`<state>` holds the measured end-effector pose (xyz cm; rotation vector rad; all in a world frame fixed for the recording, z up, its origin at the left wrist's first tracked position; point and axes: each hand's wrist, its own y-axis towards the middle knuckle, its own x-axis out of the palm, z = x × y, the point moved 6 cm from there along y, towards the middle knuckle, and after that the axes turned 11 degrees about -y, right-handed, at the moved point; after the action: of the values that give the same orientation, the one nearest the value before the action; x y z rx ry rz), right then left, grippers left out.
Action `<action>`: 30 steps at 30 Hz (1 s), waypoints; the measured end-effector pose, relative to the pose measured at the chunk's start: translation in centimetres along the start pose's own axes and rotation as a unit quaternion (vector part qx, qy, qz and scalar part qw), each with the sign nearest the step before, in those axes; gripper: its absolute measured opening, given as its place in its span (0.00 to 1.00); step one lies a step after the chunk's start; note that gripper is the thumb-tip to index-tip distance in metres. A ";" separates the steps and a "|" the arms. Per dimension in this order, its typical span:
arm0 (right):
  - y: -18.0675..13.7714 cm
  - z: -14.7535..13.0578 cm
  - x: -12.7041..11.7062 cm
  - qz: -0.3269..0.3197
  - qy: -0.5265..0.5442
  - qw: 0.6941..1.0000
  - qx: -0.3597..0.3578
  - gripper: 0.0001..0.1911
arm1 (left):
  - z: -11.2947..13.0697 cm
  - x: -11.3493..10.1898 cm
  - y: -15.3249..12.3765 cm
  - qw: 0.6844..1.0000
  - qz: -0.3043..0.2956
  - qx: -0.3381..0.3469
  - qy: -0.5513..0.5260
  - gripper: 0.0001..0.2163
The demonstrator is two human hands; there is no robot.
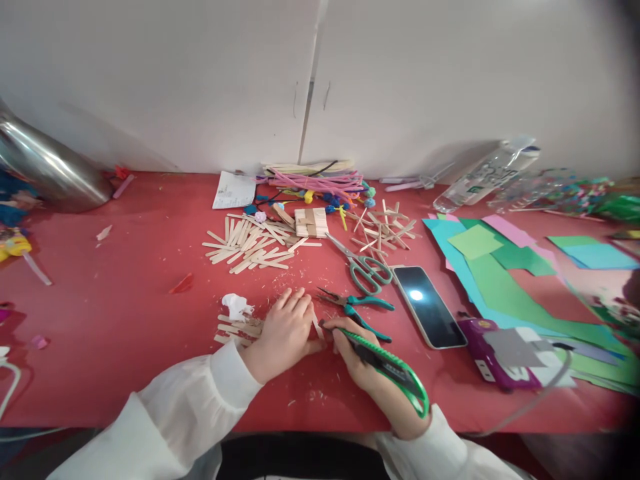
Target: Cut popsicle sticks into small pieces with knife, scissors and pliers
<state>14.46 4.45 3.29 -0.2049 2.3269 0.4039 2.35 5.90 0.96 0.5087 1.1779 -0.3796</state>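
Two hands meet near the front edge of the red worktop [125, 300]. The left hand [285, 330] lies flat, fingers extended and together, pressing a craft stick [318, 329] onto the surface. The right hand [355, 353] is closed around a green utility knife [395, 370], its tip at the stick. Such a stick is judged light, thin, stiff and brittle, apt to skid or split along the grain. It is best pinned flat close beside the blade, fingertips clear. Pliers [357, 308] lie just behind; loose sticks [250, 247] are heaped toward the back edge.
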 end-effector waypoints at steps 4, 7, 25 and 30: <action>0.3 0.2 0.5 -0.002 0.003 1.000 0.000 0.11 | 0.0 -0.1 0.0 1.000 -0.002 -0.001 0.001 0.26; 0.3 0.4 0.9 0.001 0.003 1.000 -0.001 0.11 | 0.0 -0.1 0.0 1.000 -0.002 -0.002 0.000 0.24; -0.1 0.2 1.0 -0.001 -0.010 1.000 -0.028 0.11 | 0.0 0.0 0.0 1.000 -0.002 -0.008 0.000 0.24; 1.1 1.2 2.4 -0.036 0.003 0.997 -0.062 0.10 | 0.1 0.1 -0.1 1.000 -0.008 0.006 0.002 0.21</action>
<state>13.23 5.81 1.05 -0.3485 2.2942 0.5119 2.38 5.79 0.89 0.5114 1.1854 -0.3987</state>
